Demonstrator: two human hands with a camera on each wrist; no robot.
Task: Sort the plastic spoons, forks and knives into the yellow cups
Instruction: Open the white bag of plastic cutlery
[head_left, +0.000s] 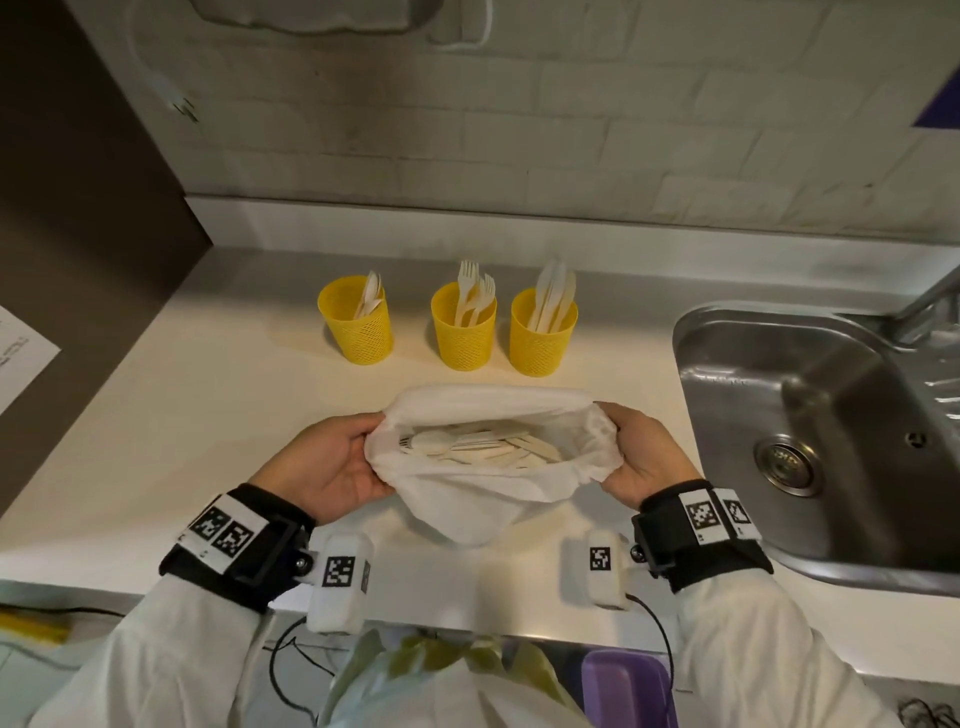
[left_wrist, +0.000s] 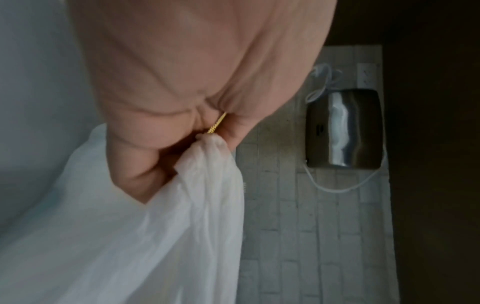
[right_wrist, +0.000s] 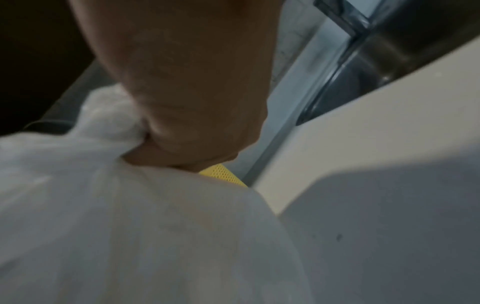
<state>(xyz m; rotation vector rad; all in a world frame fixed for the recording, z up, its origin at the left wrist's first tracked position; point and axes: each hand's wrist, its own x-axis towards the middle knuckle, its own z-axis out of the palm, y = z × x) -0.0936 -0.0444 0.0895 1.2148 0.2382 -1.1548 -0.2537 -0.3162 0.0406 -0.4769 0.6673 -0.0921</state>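
A white bag (head_left: 467, 499) is held open above the bench (head_left: 218, 415) by both hands. Its left rim is gripped by the left hand (head_left: 332, 467), whose fingers (left_wrist: 135, 164) are curled and clamped on the bunched plastic. Its right rim is gripped by the right hand (head_left: 644, 457), the fingers (right_wrist: 197, 144) likewise closed on the plastic. Loose cutlery (head_left: 483, 447) is seen lying inside the bag's mouth, heaped together; the kinds cannot be told apart there.

Three yellow cups are set in a row on the bench beyond the bag, well apart from it. Spoons (head_left: 370, 299) are stood in the left cup (head_left: 358, 327), forks (head_left: 474, 291) in the middle cup (head_left: 465, 335), and knives (head_left: 553, 296) in the right cup (head_left: 540, 343).

A steel sink (head_left: 753, 415) is sunk into the bench to the right of the bag.
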